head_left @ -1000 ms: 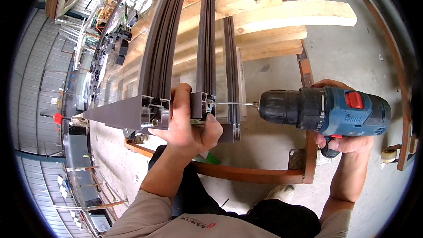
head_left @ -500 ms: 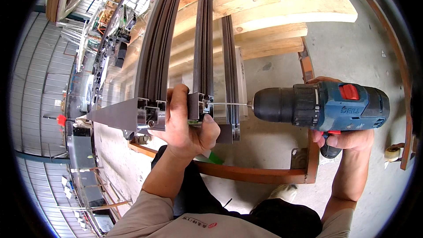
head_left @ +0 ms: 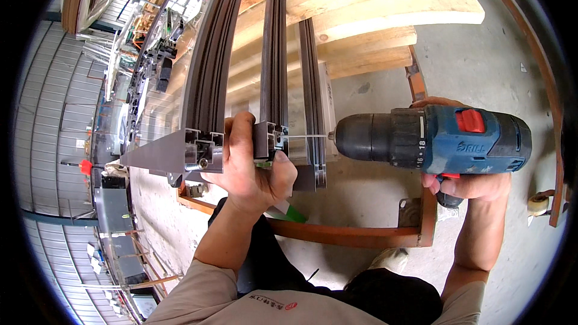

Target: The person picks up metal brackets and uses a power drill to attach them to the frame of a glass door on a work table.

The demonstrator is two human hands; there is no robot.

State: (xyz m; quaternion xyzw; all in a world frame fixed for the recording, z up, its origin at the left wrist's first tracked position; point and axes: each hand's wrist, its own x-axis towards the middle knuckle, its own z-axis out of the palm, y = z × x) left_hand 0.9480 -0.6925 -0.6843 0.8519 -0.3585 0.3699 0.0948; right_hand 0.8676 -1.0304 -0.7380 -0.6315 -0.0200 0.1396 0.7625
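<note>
My right hand (head_left: 478, 188) is wrapped round the grip of a blue and black cordless drill (head_left: 442, 138), with a finger at its red trigger. The drill lies level and points left. Its long thin bit (head_left: 306, 136) reaches the end of the middle dark brown metal profile (head_left: 274, 63). My left hand (head_left: 250, 174) pinches that profile's end, thumb near the bit's tip and fingers behind it. A small part sits in the profile's open end by the thumb; its kind is unclear. Close to my left knuckles is a thicker brown profile (head_left: 211, 66) with a screw-like fitting (head_left: 195, 164) at its end.
A third brown profile (head_left: 311, 78) runs beneath the bit. Pale wooden beams (head_left: 397, 15) lie across an orange-brown metal frame (head_left: 349, 238). A caster wheel (head_left: 537, 206) stands at the right. Hardware pieces (head_left: 165, 63) are strewn on the left.
The drill has moved slightly left, its chuck a little closer to the middle profile. My left hand keeps its pinch, and the whole view has shifted slightly.
</note>
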